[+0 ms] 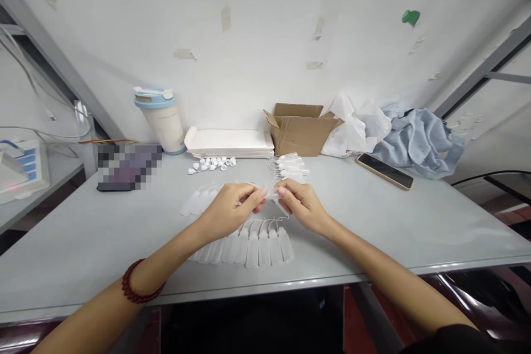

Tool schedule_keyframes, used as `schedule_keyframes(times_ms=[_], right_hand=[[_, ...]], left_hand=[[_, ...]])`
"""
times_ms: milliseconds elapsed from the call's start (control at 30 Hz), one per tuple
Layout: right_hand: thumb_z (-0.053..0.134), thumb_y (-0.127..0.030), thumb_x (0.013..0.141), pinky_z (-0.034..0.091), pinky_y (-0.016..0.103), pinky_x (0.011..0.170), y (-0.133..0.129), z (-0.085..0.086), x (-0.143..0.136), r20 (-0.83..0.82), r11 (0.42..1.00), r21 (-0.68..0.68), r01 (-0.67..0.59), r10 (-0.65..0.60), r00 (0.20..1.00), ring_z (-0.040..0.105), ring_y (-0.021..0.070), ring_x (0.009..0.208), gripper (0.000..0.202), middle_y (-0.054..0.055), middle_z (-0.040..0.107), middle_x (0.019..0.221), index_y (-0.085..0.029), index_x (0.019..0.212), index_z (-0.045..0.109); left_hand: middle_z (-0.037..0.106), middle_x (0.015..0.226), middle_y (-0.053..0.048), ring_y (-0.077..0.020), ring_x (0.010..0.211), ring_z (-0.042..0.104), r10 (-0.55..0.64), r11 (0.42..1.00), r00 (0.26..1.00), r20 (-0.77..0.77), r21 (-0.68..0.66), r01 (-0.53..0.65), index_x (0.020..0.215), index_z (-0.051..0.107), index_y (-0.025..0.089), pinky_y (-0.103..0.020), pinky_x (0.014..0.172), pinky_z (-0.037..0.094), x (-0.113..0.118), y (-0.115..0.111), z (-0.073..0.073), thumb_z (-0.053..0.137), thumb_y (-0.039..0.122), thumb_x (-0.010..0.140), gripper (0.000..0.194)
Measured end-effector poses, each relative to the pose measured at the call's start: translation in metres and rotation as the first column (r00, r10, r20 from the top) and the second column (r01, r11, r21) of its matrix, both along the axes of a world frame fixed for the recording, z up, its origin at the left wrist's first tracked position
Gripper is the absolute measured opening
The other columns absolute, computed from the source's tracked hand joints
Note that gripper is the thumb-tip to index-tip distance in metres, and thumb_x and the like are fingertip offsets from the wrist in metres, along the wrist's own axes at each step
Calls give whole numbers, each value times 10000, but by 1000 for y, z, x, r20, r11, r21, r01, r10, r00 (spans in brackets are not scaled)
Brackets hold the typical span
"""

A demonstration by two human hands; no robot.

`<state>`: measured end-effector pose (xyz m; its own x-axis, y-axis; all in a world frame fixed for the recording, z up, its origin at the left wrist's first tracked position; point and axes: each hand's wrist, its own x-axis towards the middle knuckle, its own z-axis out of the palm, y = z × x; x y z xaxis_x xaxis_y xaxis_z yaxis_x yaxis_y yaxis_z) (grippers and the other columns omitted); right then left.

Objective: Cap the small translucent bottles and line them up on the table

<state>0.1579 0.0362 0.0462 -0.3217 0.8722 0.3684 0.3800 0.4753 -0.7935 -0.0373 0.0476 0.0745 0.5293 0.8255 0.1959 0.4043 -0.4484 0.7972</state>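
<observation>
My left hand (226, 207) and my right hand (305, 204) meet over the middle of the table, fingertips almost touching. The right fingers pinch a small translucent plastic bottle (281, 207), mostly covered by the hand. The left thumb and forefinger are pressed together at its end, on something too small to make out. Just below the hands lies a row of translucent squeeze bottles (264, 249) with thin curved white tubes. More such bottles (194, 202) lie behind my left hand, and another group of bottles (292, 165) lies beyond my right hand.
Several white caps (211, 164) lie before a stack of white trays (230, 144). Along the wall stand a cup (164, 124), an open cardboard box (301, 138), a plastic bag (352, 127) and blue cloth (423, 141). A phone (385, 170) lies at right, a dark partly blurred object (118, 186) at left.
</observation>
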Motion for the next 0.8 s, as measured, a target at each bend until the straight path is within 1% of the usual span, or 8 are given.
schedule_keyframes(times_ms=[167, 300, 400, 500, 600, 667, 733, 800], right_hand=[[403, -396, 952, 396, 258, 563, 4, -11, 0, 235, 941, 334, -52, -29, 972, 502, 145, 623, 266, 53, 573, 765, -168, 983, 538], [335, -337, 980, 380, 264, 547, 4, -15, 0, 292, 887, 449, -107, -32, 956, 470, 148, 590, 262, 40, 538, 717, -165, 998, 532], [314, -330, 985, 382, 265, 557, 1, -11, -1, 274, 914, 393, -102, -11, 962, 475, 150, 598, 282, 37, 532, 701, -169, 972, 545], [323, -349, 984, 399, 269, 592, -1, -6, -3, 225, 952, 292, -86, 19, 974, 502, 152, 622, 307, 32, 545, 693, -174, 941, 571], [330, -377, 981, 413, 274, 621, -1, -5, -3, 186, 977, 200, -80, 42, 982, 542, 157, 653, 349, 43, 591, 719, -169, 899, 597], [332, -395, 978, 421, 277, 634, 0, -5, -3, 169, 984, 157, -79, 52, 984, 562, 162, 675, 372, 52, 621, 748, -168, 880, 609], [338, -408, 974, 425, 278, 638, 0, -6, -3, 151, 989, 129, -78, 58, 987, 571, 166, 686, 381, 53, 634, 761, -169, 872, 616], [342, -401, 974, 427, 275, 639, 1, -6, -3, 136, 990, 119, -73, 57, 989, 575, 165, 691, 373, 51, 635, 764, -170, 871, 616]], left_hand=[[581, 560, -1, -115, 507, 531, -3, 999, 1000, -21, -37, 2, 581, 547, 157, -206, 457, 392, 0, 1, -1, 418, 389, 920, 430], [581, 567, 1, -103, 490, 493, -37, 997, 997, -67, -63, 33, 576, 536, 155, -203, 449, 366, 1, 1, 0, 406, 383, 925, 437], [582, 566, 4, -98, 487, 490, -53, 998, 995, -84, -28, 51, 581, 549, 152, -206, 461, 365, 1, 0, 3, 400, 360, 934, 436], [594, 598, -5, -113, 532, 522, -68, 982, 987, -147, 166, 92, 624, 573, 154, -224, 509, 381, -1, 0, 2, 391, 298, 944, 396], [628, 695, -42, -162, 648, 577, -58, 899, 969, -240, 409, 155, 739, 599, 154, -272, 608, 427, -4, 2, -5, 398, 237, 941, 297], [650, 767, -73, -202, 748, 605, -48, 841, 966, -252, 512, 175, 805, 600, 149, -315, 679, 453, -5, 3, -11, 401, 209, 937, 247], [659, 808, -89, -219, 800, 612, -43, 826, 972, -232, 539, 165, 835, 600, 145, -333, 709, 463, -5, 4, -14, 411, 203, 933, 220], [661, 809, -75, -198, 761, 608, -45, 864, 979, -199, 483, 138, 848, 607, 148, -308, 684, 465, -5, 4, -13, 442, 228, 925, 198]])
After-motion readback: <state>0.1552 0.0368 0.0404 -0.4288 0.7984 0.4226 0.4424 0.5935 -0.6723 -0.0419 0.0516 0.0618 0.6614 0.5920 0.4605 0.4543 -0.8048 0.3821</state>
